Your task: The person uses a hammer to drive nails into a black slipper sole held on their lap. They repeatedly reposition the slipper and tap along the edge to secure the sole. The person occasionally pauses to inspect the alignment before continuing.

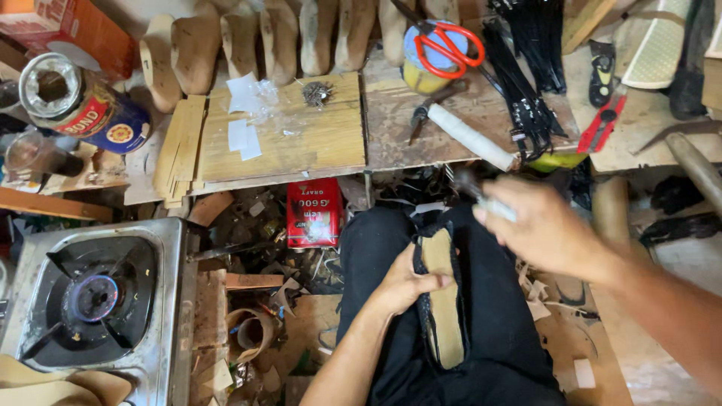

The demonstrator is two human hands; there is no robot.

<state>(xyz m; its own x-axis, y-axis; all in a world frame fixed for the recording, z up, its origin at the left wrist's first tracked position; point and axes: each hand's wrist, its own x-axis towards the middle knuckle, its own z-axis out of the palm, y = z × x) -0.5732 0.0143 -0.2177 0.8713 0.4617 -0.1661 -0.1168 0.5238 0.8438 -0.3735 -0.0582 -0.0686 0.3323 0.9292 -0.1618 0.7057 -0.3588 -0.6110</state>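
Tan insole board on a black shoe upper point(442, 301) is lying sole-up along the person's lap, over black trousers. Left hand point(406, 284) is gripping the shoe's left edge, thumb pressing on the tan sole face. Right hand point(543, 229) is closing round a pale-handled tool point(492, 203); it's motion-blurred, so I cannot tell the tool type or whether the tip is touching the shoe.

Progress, judging by what's showing: black upper is already wrapping over the sole's edges, tan face is bare, no outsole on. Bottom work looks mid-way.

Gas burner point(96, 297) at lower left is burning blue.

Packages and labels:
- red rectangular tin with white lettering point(313, 213), lying flat on the floor just below the front edge of the wooden bench point(391, 135), beside the left knee.
- round can with blue-and-red label point(79, 101), open-topped, tipped on its side off the bench's left end.
- orange-red carton point(83, 22) at the far left corner.
- yellow-and-blue tin point(425, 64) at the bench's back edge, red-handled scissors point(450, 45) resting on it.
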